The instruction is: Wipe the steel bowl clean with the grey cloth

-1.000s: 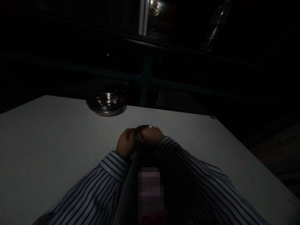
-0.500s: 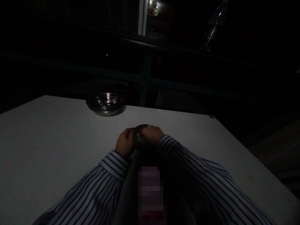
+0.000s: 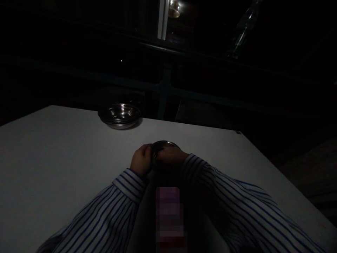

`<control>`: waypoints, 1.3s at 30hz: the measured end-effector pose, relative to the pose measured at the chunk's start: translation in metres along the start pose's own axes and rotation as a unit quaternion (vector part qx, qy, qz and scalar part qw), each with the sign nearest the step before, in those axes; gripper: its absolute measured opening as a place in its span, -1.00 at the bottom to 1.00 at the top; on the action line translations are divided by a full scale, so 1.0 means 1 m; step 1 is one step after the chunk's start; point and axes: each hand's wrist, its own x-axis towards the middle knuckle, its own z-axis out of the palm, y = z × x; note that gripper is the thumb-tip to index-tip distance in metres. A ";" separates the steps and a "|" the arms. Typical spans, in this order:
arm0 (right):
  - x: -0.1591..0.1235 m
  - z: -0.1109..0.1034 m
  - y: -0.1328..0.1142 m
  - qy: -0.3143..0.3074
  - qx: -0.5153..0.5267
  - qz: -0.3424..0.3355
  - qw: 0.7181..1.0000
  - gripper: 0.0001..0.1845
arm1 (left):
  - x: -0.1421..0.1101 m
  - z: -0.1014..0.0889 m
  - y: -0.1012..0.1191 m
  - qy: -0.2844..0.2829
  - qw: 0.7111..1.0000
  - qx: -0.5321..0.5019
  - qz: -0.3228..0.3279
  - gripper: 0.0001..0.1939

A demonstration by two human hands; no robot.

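My feed is too dark to settle whether this is a home or an eatery; 1 white desk (image 3: 79, 147), stacked metal bowls (image 3: 119, 123) and a clear bottle (image 3: 244, 30) beyond suggest a place for meals.

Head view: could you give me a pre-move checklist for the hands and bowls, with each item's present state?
1. Left hand holds the bowl by its left side: ok.
2. Right hand at the bowl's opening: ok.
3. Anything gripped in the right hand: cannot tell, too dark.
4. Bowl resting on the table: cannot tell.
5. Stacked bowls apart from both hands: ok.
6. Bowl's inside clearly visible: not ok, dark and covered.
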 end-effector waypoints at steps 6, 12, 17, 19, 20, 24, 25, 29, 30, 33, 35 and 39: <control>0.000 0.000 -0.002 0.008 -0.003 0.040 0.999 -0.69 | 0.000 -0.001 0.001 0.000 1.000 0.002 0.010 -0.63; -0.001 -0.001 -0.004 0.016 -0.002 0.047 0.999 -0.64 | 0.000 -0.001 0.000 -0.010 1.000 -0.015 0.011 -0.64; -0.002 -0.004 -0.005 -0.019 0.004 -0.003 1.000 -0.74 | 0.000 0.001 -0.001 -0.002 1.000 -0.018 0.011 -0.65; -0.006 -0.008 -0.003 -0.019 0.008 0.000 1.000 -0.78 | -0.001 0.001 -0.001 -0.002 1.000 -0.018 0.013 -0.65; -0.008 -0.011 0.000 -0.009 0.007 0.015 1.000 -0.76 | -0.001 0.002 -0.001 -0.002 1.000 -0.019 0.014 -0.65; -0.020 -0.021 0.014 0.077 0.013 0.083 0.993 -0.66 | -0.003 0.003 0.002 0.007 0.999 -0.021 0.032 -0.64; -0.023 -0.022 0.017 0.103 0.023 0.093 0.990 -0.66 | -0.004 0.003 0.003 0.012 0.999 -0.021 0.042 -0.64; -0.032 -0.019 0.021 0.141 0.028 0.123 0.982 -0.67 | -0.005 0.003 0.006 0.021 0.998 -0.017 0.061 -0.64; -0.034 -0.017 0.020 0.130 0.014 0.127 0.983 -0.67 | -0.005 0.004 0.006 0.020 0.998 -0.016 0.061 -0.64; -0.033 -0.012 0.014 0.084 -0.037 0.128 0.988 -0.68 | -0.004 0.005 0.006 0.024 0.998 -0.015 0.062 -0.63; -0.029 -0.009 0.009 0.063 -0.054 0.118 0.990 -0.70 | -0.004 0.006 0.005 0.026 0.998 -0.019 0.059 -0.63; -0.014 -0.004 0.004 0.046 -0.038 0.107 0.993 -0.71 | -0.002 0.006 0.002 0.023 0.999 -0.024 0.026 -0.66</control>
